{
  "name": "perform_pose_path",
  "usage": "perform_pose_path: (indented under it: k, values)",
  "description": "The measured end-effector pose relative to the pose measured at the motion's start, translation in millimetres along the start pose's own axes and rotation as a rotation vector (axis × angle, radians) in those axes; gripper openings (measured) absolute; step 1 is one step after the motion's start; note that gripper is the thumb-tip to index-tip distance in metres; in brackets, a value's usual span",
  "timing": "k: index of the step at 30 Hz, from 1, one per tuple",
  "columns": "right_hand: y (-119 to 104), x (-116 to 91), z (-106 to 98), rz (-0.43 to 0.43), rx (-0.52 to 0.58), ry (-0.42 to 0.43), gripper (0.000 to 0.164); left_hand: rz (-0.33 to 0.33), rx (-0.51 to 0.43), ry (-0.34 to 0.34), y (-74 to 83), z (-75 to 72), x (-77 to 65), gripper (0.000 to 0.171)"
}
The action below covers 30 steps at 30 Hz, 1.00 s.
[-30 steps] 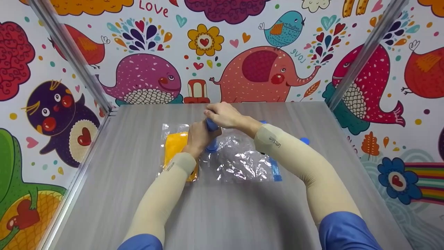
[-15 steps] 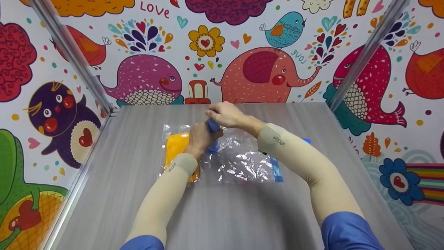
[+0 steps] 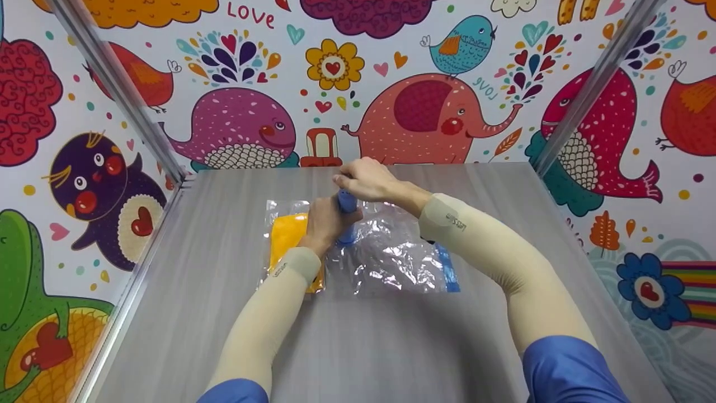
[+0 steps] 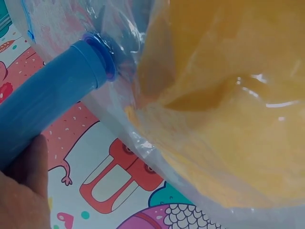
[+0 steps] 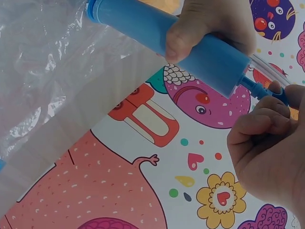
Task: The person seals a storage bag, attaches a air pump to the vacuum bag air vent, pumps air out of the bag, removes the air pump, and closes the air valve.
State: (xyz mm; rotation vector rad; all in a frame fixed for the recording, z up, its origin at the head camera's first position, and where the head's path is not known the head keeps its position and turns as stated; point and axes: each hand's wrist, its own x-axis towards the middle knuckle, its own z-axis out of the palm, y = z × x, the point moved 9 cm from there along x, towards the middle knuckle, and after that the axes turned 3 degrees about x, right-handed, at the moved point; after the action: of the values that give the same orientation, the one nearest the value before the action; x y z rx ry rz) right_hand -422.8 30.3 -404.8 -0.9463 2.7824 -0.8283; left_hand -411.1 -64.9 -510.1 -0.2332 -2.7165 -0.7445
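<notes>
Your left hand [image 3: 327,221] grips the barrel of the blue pump [image 5: 136,25]; its fingers are curled around it and the thumb presses on the side. Just above these fingers, your right hand [image 3: 366,179] holds the end of the plunger rod [image 5: 257,89], with the fingers folded and the thumb closing on it. Below your left fingers, the mouth of the pump meets the round rim [image 4: 110,64] on the clear bag [image 3: 386,263]. The shiny, wrinkled film spreads to the right of your left fingers, and its blue strip [image 3: 449,271] is well apart from them. To their left, near, the orange content [image 3: 286,238] lies under clear plastic. Beneath both hands is the grey table [image 3: 358,347], and pale sleeves [image 3: 475,240] cover your forearms.
</notes>
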Motion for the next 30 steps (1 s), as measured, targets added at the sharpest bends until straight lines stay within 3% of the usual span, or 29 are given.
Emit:
perform_pose_path:
  k: [14, 23, 30]
  values:
    - [5, 3, 6, 0.004, 0.083, 0.032, 0.033, -0.04, -0.004, -0.03, -7.0, 2.8, -2.7, 0.034]
    - [14, 1, 19, -0.013, 0.127, 0.055, 0.034, -0.011, 0.016, -0.015, -5.0, 2.4, -0.3, 0.033]
    - [14, 2, 17, -0.028, 0.152, 0.094, 0.034, -0.04, -0.008, -0.009, -7.2, 3.2, 3.7, 0.036]
